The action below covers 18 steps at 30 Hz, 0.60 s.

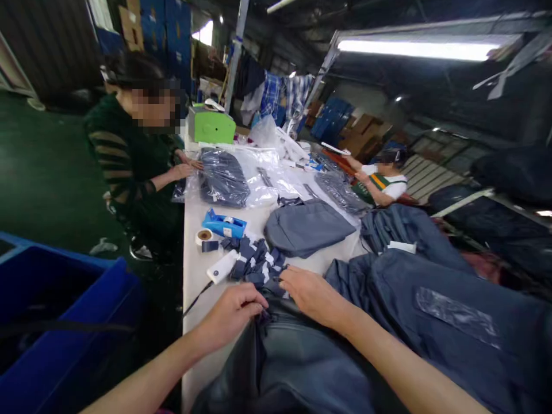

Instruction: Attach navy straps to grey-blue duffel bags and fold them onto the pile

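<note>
A dark blue bag (310,356), looking like a backpack, lies at the near end of the table below my hands. My left hand (237,310) is closed, thumb and fingers pinching the bag's top edge near a zipper. At the far side of the same top edge, my right hand (313,293) has its fingers bent down around the fabric; the fingertips are partly hidden. Just beyond both hands sits a heap of dark fabric pieces with white tags (256,259). Beside the heap lies a white handheld device (222,266) with a dark cord.
The white table (194,230) carries a blue tape dispenser (224,224), a tape roll (204,236), a flat grey bag (306,227) and a plastic-wrapped bag (224,178). More dark bags (435,299) pile up rightward. A blue bin (73,287) stands left. Two people work nearby.
</note>
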{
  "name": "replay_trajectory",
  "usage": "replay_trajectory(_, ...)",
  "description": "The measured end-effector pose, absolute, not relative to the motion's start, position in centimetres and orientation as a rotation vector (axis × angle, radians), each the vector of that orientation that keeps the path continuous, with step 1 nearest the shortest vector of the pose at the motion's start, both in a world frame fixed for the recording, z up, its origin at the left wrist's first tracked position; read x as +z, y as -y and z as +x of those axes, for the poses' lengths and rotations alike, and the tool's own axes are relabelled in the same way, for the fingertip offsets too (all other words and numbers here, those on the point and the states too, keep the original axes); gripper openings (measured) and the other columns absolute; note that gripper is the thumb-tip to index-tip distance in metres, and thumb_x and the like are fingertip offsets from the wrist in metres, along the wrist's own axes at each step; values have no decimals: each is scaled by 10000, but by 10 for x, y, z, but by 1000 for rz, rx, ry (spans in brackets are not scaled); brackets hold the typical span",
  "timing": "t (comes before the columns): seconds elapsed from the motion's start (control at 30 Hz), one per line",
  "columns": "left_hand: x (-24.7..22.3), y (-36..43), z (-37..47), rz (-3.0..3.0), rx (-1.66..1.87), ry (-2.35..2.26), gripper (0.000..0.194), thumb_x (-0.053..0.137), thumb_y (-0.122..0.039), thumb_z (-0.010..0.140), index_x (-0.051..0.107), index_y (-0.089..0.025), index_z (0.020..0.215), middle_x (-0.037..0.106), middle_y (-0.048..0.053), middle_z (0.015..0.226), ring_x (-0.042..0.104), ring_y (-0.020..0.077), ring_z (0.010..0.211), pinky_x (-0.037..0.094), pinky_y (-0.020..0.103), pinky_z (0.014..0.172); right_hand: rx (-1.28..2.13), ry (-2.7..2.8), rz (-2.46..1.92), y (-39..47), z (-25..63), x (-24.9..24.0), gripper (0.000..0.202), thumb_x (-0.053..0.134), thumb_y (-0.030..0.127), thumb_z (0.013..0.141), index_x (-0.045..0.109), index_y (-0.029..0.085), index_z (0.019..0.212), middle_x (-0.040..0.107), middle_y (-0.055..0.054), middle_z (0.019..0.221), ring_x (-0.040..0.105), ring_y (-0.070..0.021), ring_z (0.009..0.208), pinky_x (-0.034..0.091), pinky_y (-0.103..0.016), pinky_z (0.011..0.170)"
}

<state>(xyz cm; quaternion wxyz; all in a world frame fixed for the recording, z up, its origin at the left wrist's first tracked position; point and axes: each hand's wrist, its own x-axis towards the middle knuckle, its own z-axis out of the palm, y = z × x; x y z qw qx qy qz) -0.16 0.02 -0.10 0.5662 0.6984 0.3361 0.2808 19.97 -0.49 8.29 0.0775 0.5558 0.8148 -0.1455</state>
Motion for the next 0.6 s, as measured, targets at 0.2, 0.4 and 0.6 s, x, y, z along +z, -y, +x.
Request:
replay_trajectory(0.2, -14, 16, -16, 1548, 663, -882, 192, 536, -175, 812, 715, -198, 877, 617, 15, 819, 592, 170, 796, 440, 278, 739, -569, -2515, 1645, 3, 194, 76, 229, 416, 197, 996, 597, 165, 859, 658, -64, 874, 595, -181, 809, 404, -285, 727)
replay_trajectory(0.4, -23, 41, -22, 1505, 778, -833, 159, 574, -109, 745, 641, -204, 855, 581, 19, 904, 566, 178, 891, 428, 286, 814, -791, -2537, 1646, 2, 190, 78, 248, 465, 200, 977, 651, 171, 816, 628, -22, 791, 597, -153, 785, 395, -255, 722)
replay_trajectory(0.6, -27, 35, -29, 1446, 735, -800, 103, 542, -214, 836, 642, -196, 850, 583, 23, 878, 556, 181, 855, 411, 294, 785, -1054, -2514, 1719, 6, 184, 84, 283, 417, 262, 990, 640, 181, 836, 581, -7, 780, 574, -158, 770, 383, -273, 719)
